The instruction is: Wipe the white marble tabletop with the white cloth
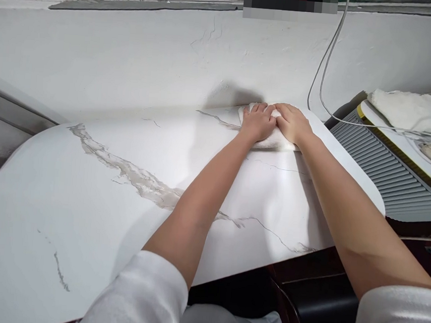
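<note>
Where hands cover cloth, its ctr. hidden, tbl. cropped at L.

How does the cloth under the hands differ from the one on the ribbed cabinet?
The pressed cloth lies on the marbled table; the side cloth rests on the ribbed cabinet. The left hand and right hand partly hide the pressed cloth; no hand touches the side cloth. Both look whitish.

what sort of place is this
Probably a room in a home, though an office is possible: a marble-patterned table stands by a white wall, with a ribbed cabinet at its right.
</note>
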### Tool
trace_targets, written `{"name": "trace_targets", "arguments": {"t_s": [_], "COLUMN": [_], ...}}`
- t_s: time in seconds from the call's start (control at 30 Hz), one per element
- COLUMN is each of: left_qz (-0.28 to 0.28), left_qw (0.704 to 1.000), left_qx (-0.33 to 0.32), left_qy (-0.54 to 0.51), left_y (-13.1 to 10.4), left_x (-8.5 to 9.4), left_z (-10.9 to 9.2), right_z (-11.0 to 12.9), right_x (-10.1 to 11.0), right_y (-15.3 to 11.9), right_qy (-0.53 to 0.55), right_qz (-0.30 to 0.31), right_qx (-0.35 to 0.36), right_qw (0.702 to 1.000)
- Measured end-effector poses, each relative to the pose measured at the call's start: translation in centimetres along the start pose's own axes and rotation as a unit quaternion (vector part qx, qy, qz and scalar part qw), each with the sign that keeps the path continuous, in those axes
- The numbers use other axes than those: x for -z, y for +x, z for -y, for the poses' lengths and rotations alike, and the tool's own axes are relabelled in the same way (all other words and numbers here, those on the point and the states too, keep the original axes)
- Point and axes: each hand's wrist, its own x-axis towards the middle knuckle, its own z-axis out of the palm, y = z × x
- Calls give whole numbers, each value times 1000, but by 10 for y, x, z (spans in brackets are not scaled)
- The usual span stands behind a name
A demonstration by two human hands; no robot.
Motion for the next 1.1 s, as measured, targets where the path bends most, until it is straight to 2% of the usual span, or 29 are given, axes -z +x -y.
{"name": "trace_targets", "arguments": {"t_s": [0.27, 0.47, 0.67, 0.8, 0.9, 1.1], "left_qz": [-14, -16, -11, -11, -2, 13], "left_qw": [1000, 1000, 1000, 999, 999, 1000], "left_qx": [0, 8, 10, 27, 26, -2], "left_qy": [-17, -11, 9, 27, 31, 28], "left_y": [17, 22, 15, 1, -17, -74], "left_x": [1, 1, 0, -1, -1, 2], "left_z": [11, 12, 7, 1, -5, -17], "right_z": [-2, -10, -10, -6, 3, 32], "right_x": [0, -7, -7, -5, 0, 17], "right_y": [18, 28, 22, 10, -10, -72], "right_qy": [-37, 0, 8, 4, -5, -7], "right_qz": [30, 5, -6, -6, -6, -13], "right_qx": [4, 16, 20, 44, 44, 1], "right_qw": [999, 1000, 1000, 999, 999, 1000]}}
